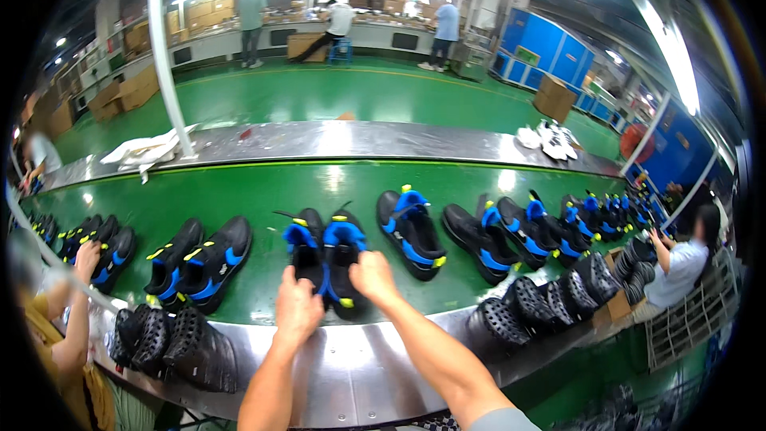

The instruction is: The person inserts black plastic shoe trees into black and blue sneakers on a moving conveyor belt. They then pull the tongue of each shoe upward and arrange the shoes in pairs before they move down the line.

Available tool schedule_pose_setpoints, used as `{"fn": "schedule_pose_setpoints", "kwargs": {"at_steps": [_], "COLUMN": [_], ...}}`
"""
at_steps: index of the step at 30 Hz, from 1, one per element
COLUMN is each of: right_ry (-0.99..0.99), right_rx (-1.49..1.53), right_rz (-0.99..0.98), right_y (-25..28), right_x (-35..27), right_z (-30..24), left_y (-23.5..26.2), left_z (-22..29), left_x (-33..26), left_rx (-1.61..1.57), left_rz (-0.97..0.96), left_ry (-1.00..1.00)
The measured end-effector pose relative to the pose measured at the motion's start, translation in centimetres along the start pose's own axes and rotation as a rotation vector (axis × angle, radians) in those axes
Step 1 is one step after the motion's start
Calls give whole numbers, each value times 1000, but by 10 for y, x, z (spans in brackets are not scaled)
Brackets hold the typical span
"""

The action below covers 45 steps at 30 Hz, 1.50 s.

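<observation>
Nearest the camera, two bare forearms came up from the lower edge over the steel lip of the line; the left hand lay on the heel of the left shoe of a black-and-blue pair, fingers curled down over it, and the right hand sat likewise on the heel of the right shoe; whether the fingers truly pinched the heels or only rested there could not be told. The pair stood on the green belt just beyond the hands, side by side and touching, long axes running away from the person, toes far, heels near; each hand was nearest its own shoe.

Black studded soles were stacked on the lip to the left, and more to the right; other pairs lined the belt on both sides. Brown cardboard boxes stood stacked at far left, and one brown carton on the green floor at far right beside blue cabinets; any labels were too small to tell.
</observation>
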State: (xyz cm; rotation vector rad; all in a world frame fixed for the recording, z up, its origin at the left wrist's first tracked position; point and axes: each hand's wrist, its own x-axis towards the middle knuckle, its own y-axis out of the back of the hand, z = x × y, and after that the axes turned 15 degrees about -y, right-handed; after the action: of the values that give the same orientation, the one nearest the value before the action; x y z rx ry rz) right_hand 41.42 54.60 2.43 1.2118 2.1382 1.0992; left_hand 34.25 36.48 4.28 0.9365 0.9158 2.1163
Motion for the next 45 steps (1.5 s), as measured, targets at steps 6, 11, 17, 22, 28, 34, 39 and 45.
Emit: {"fn": "schedule_pose_setpoints", "kwargs": {"at_steps": [6, 11, 17, 22, 28, 34, 39, 45], "right_ry": [3, -358, -522, -146, -283, -324, -363, 216], "right_rx": [-274, -796, -690, -486, -363, -480, -443, -163], "right_rz": [-218, -125, -190, -141, -366, -225, -571, 260], "right_y": [117, 227, 197, 156, 140, 135, 187, 408], "right_x": [44, 85, 118, 140, 124, 89, 57, 39], "right_z": [5, 83, 183, 154, 87, 82, 65, 162], "left_y": [35, -19, -83, -78, -80, -79, -86, -89], "left_z": [37, 51, 55, 58, 60, 67, 65, 69], "left_x": [11, -33, -60, -60, -61, -57, -59, -61], "left_rx": [103, -202, -284, -270, -263, -267, -255, -269], "left_rz": [442, 385, 227, 195, 209, 185, 189, 189], "left_ry": [-323, -508, -480, -467, -479, -500, -512, -498]}}
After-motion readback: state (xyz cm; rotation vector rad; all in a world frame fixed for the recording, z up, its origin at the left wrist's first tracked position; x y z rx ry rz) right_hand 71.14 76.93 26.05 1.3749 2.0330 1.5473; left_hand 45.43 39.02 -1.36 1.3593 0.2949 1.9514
